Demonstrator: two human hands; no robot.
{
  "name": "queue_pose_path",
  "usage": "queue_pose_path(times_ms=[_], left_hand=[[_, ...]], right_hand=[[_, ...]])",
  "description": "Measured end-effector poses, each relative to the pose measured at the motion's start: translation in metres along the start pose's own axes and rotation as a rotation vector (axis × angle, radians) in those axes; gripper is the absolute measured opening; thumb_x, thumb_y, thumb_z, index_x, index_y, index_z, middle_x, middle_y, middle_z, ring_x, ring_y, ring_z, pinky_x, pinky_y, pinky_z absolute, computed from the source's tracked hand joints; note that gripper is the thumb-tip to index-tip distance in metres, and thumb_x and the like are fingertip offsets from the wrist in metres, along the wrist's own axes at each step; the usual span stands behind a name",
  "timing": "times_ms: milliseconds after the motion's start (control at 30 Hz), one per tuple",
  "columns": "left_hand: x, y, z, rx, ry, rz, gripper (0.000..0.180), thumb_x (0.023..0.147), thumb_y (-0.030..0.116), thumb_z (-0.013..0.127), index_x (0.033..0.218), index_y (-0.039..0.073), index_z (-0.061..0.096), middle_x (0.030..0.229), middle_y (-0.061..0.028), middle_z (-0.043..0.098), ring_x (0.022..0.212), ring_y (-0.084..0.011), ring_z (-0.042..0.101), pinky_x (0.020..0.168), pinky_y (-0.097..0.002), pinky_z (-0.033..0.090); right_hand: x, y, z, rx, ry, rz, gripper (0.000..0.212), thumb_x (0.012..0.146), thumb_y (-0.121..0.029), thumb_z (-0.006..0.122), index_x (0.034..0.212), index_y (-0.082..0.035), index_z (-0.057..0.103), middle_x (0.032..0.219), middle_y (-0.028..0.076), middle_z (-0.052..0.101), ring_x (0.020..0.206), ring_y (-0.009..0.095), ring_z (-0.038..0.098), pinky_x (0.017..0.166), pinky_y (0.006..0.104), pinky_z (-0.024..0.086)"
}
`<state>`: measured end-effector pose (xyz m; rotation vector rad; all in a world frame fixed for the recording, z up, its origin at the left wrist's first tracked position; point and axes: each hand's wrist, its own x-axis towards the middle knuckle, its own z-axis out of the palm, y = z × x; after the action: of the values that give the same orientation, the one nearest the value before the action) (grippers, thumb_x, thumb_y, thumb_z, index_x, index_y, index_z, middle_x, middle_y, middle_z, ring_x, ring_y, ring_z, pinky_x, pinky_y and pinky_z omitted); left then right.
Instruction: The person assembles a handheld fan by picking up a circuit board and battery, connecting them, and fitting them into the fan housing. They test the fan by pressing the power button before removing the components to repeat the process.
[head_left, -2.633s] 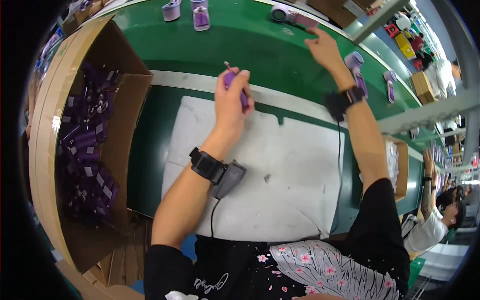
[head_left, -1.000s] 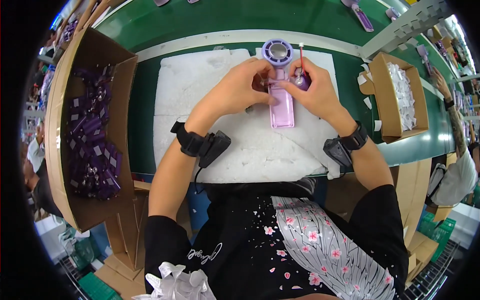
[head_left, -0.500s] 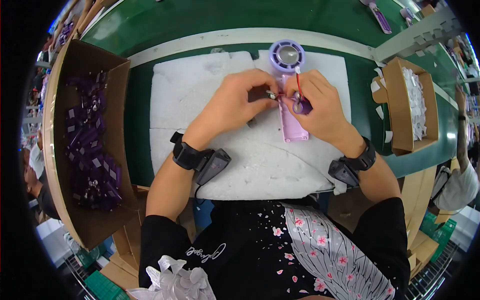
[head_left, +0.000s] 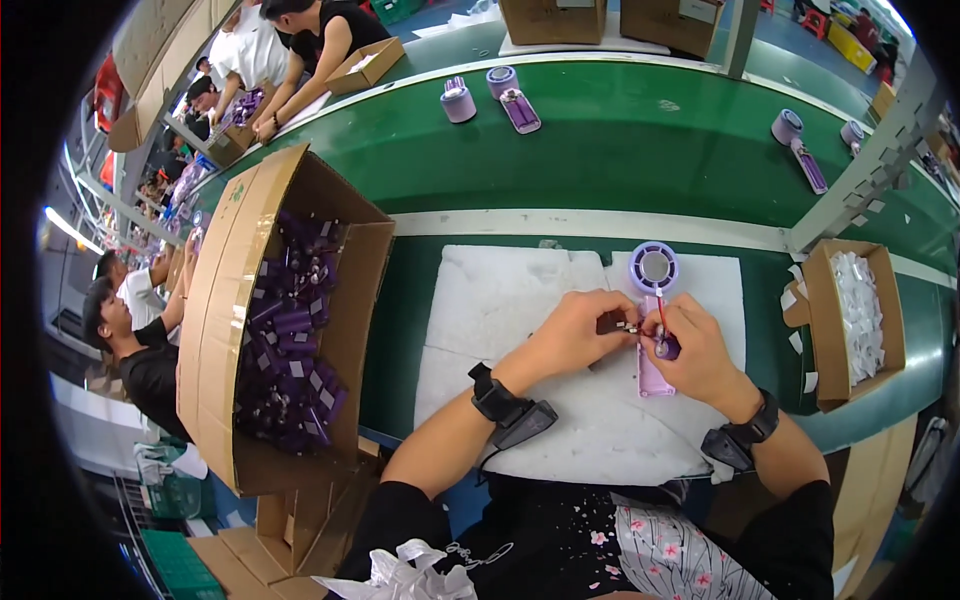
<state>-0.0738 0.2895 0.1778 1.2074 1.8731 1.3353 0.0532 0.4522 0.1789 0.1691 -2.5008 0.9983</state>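
A small handheld fan lies on the white foam sheet (head_left: 490, 300). Its round lavender head (head_left: 654, 266) is at the far end, and its open pink handle shell (head_left: 655, 382) extends toward me. A red wire (head_left: 661, 307) runs down from the head to my fingers. My right hand (head_left: 702, 350) grips a purple cylindrical battery (head_left: 667, 349) above the shell, one metal end facing me. Beside it, my left hand (head_left: 572, 332) pinches a small piece at the wire ends (head_left: 630, 327), too small to name. The fingertips of both hands nearly meet over the handle.
At left stands a cardboard box (head_left: 365, 330) of purple batteries with white tabs. A smaller box (head_left: 825, 330) at right holds white pieces. Beyond the pale rail (head_left: 600, 222), more fans (head_left: 520, 110) lie on the green belt (head_left: 620, 150). Other people work at the far left.
The view has tilted up and turned left, bringing more of the belt and co-workers into sight. Both hands keep nearly the same grip over the handle.
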Motion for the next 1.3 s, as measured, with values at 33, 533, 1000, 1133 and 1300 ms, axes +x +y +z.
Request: queue_pose_path(times_ms=[33,533,1000,1133,1300], left_hand=[[0.001,0.000,-0.001,0.003,0.014,0.008,0.019,0.078,0.005,0.074,0.094,0.004,0.065,0.079,-0.0050,0.066,0.064,-0.0124,0.058,0.062,-0.0280,0.049],[0.004,-0.003,0.005,0.100,0.070,0.260,0.023,0.079,0.000,0.068,0.102,0.002,0.068,0.092,-0.0096,0.067,0.080,-0.0213,0.064,0.071,-0.0302,0.052],[-0.003,-0.007,-0.005,0.101,0.001,0.237,0.029,0.074,-0.011,0.055,0.094,0.003,0.072,0.103,-0.0109,0.064,0.089,-0.0214,0.065,0.075,-0.0288,0.053],[-0.005,-0.006,-0.004,0.111,0.019,0.142,0.028,0.074,-0.010,0.056,0.088,0.005,0.074,0.106,-0.0115,0.063,0.093,-0.0196,0.063,0.076,-0.0281,0.052],[-0.007,0.004,-0.010,-0.016,-0.088,-0.017,0.020,0.078,-0.009,0.058,0.091,0.001,0.069,0.103,-0.0080,0.062,0.089,-0.0149,0.062,0.073,-0.0254,0.050]], right_hand=[[0.001,0.001,0.000,-0.004,-0.012,-0.005,0.023,0.068,0.002,0.073,0.085,-0.002,0.058,0.081,0.011,0.058,0.076,0.029,0.057,0.065,0.0368,0.047],[0.000,0.002,-0.005,0.059,-0.042,0.116,0.038,0.071,-0.001,0.073,0.105,-0.001,0.056,0.085,0.012,0.060,0.082,0.029,0.060,0.069,0.0368,0.052],[0.001,0.000,-0.001,-0.050,-0.071,0.070,0.042,0.067,0.003,0.071,0.106,0.000,0.056,0.086,0.009,0.061,0.081,0.029,0.058,0.069,0.0373,0.051],[-0.001,0.004,0.003,-0.047,-0.051,0.011,0.043,0.067,0.003,0.071,0.108,0.000,0.056,0.085,0.010,0.060,0.081,0.029,0.058,0.069,0.0380,0.051],[0.001,-0.006,0.005,-0.020,-0.056,0.001,0.044,0.068,0.001,0.069,0.110,-0.001,0.056,0.091,0.011,0.061,0.084,0.030,0.059,0.071,0.0381,0.052]])
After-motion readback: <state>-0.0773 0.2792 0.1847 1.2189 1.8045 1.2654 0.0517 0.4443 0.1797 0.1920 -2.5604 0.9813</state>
